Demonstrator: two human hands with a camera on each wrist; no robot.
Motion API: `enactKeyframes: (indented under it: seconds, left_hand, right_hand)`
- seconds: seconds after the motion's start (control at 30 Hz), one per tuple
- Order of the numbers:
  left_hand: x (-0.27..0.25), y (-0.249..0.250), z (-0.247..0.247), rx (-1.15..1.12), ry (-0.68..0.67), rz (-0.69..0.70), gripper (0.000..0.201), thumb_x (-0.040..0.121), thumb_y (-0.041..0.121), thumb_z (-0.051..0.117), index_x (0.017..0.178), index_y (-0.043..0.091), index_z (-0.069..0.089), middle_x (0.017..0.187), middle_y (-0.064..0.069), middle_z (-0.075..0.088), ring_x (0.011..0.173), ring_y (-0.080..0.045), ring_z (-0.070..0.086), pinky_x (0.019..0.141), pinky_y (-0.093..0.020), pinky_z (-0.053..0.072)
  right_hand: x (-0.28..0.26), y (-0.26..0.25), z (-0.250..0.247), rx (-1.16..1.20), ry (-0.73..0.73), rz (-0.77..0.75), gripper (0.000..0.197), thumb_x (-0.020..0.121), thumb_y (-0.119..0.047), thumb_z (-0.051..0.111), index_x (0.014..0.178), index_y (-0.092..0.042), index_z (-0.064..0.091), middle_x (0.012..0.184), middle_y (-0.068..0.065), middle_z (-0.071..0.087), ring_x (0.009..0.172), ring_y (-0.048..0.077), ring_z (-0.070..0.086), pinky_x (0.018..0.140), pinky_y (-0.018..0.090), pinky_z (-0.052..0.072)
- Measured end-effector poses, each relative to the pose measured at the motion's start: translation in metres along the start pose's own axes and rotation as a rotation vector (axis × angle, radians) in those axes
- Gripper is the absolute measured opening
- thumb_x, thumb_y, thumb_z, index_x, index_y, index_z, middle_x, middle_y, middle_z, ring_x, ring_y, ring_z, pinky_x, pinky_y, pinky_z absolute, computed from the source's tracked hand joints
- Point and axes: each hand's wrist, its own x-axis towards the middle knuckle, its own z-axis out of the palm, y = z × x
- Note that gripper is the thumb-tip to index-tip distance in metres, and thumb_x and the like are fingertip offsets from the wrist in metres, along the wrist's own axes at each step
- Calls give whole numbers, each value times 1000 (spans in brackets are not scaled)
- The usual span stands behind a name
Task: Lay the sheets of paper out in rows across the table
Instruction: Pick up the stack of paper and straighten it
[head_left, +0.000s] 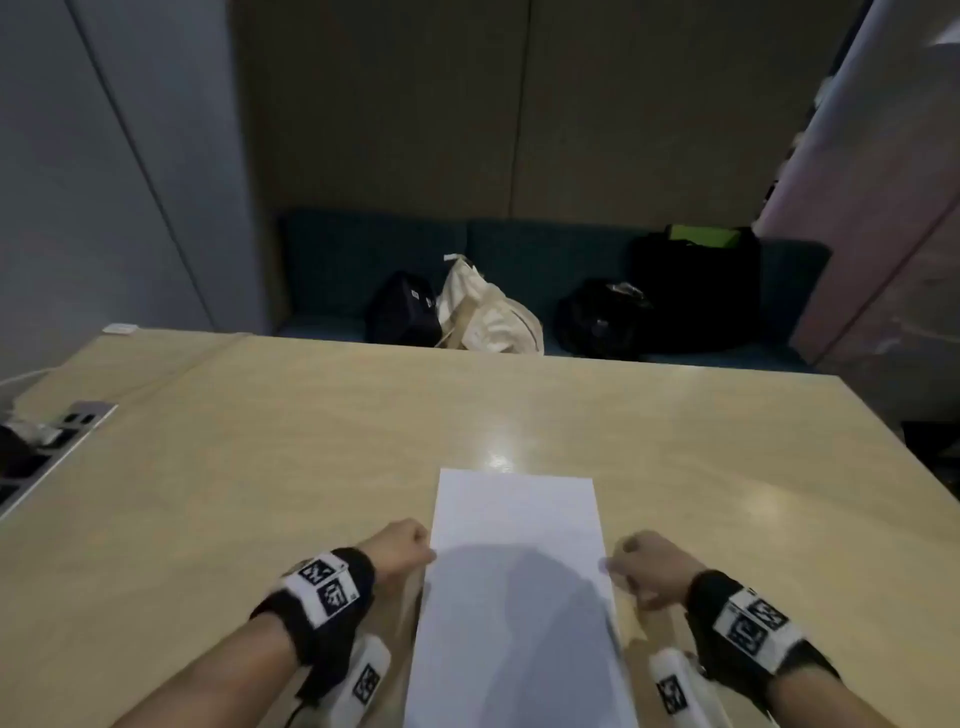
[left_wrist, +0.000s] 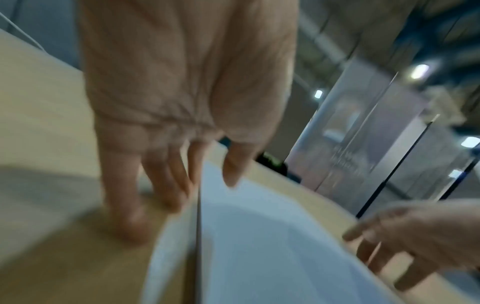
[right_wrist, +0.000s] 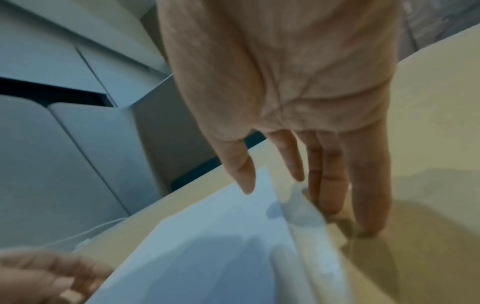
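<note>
Both hands flank paper (head_left: 519, 561) | left hand (head_left: 400, 551), right hand (head_left: 654, 566) pinch edges

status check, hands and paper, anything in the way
Left hand and right hand pinch the paper by its side edges. Paper low over table. Nothing in the way ahead.

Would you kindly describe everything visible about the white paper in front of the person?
The white paper is plain and unprinted, long edge running away from the person, on the near middle of the wooden table. The wrist views show more than one sheet. The left hand and right hand pinch its side edges, thumbs on top.
</note>
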Motion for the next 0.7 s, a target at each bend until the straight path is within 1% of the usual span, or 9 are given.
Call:
enactKeyframes:
  seconds: [0.03,0.13,0.2,0.3,0.4,0.5,0.57,0.63,0.7]
  left_hand:
    - [9,1,3,11,19,-1,13,91,24,52,95,12,52,83,1,49,72,-16,48,57,-23,35]
    - [30,-2,8,-4,-7,-16,44,83,29,63,117,1,59,118,-11,62,108,-29,60,84,-27,45]
    - [42,-5,12,-1,15,-39,63,71,37,69,122,2,56,128,-13,59,113,-30,59,96,-36,48]
    - [56,-11,16,12,38,-58,70,65,38,70,124,4,53,130,-13,56,115,-30,58,98,-43,48]
    - [56,-9,14,-32,28,-40,72,59,37,68,119,1,55,124,-15,61,111,-32,61,97,-45,49]
    - [57,-9,12,-46,9,-39,59,71,31,65,119,0,55,122,-15,63,109,-31,62,96,-42,49]
    - [55,-10,11,-65,7,-53,63,70,34,63,122,2,53,124,-13,62,109,-30,61,96,-42,49]
    - [54,-10,13,-96,7,-77,65,71,34,63,127,4,47,128,-14,58,114,-32,59,96,-43,50]
    - [50,-11,16,-146,14,-99,61,78,30,63,130,7,40,130,-13,53,118,-31,55,92,-42,52]
  right_hand:
    - [4,-1,6,-16,24,-25,28,87,-16,57,64,-10,43,59,8,40,49,17,37,51,26,33]
    - [7,-7,16,-32,68,8,33,83,-13,63,57,-9,44,53,5,40,45,16,38,47,25,32]
    - [10,-8,22,-47,95,17,36,80,-11,66,53,-11,42,51,3,39,43,15,37,45,24,30]
    - [11,-12,25,-53,131,39,41,78,-8,68,49,-10,39,47,2,38,42,15,36,42,22,28]
    - [9,-16,27,-96,131,62,43,78,-7,67,46,-9,38,31,-5,39,40,13,36,37,18,28]
    - [10,-19,32,-108,124,82,39,75,-4,64,47,-9,37,45,1,40,43,15,35,40,20,28]
    - [11,-20,37,-63,154,82,27,73,-1,59,57,-8,39,56,3,38,49,16,37,43,20,28]
    - [9,-22,43,62,201,54,16,76,3,53,83,-5,40,68,3,40,60,17,42,46,21,31]
    - [5,-24,46,217,224,22,30,81,6,48,106,-4,33,79,5,44,69,18,46,50,25,36]
